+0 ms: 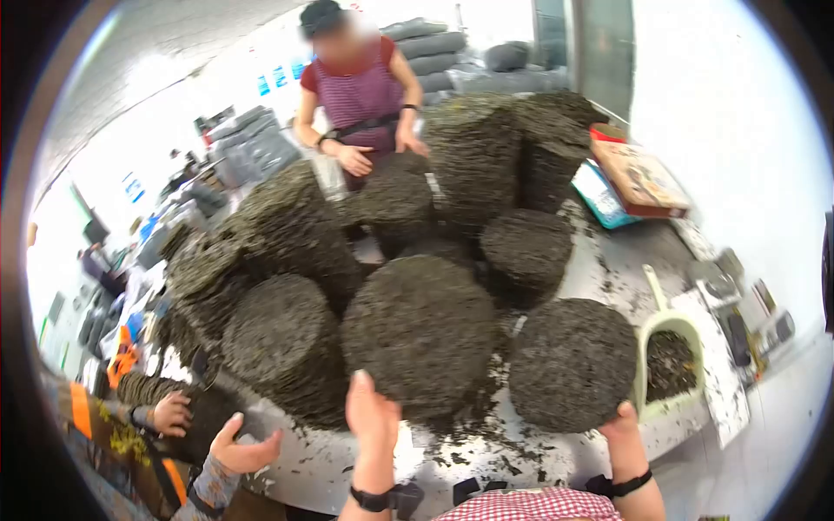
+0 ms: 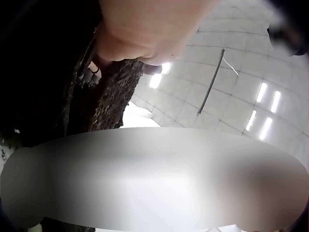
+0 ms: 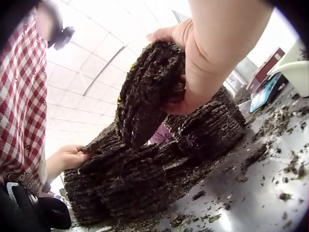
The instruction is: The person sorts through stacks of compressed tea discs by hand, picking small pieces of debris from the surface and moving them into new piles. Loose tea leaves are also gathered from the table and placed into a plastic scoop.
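Round dark stacks of what look like dried seaweed sheets stand before me. In the head view my left hand is at the front rim of the large middle seaweed stack, thumb on its upper face. The left wrist view has the left hand gripping the rough seaweed edge. My right hand grips a thick seaweed disc by its near right edge. In the right wrist view that disc is tilted above other seaweed, right thumb on one face and fingers on the other.
A dustpan with seaweed scraps stands at right, a box behind it. More tall seaweed stacks fill the table's back. Another person's hands are at lower left; a person stands opposite. Scraps litter the metal table.
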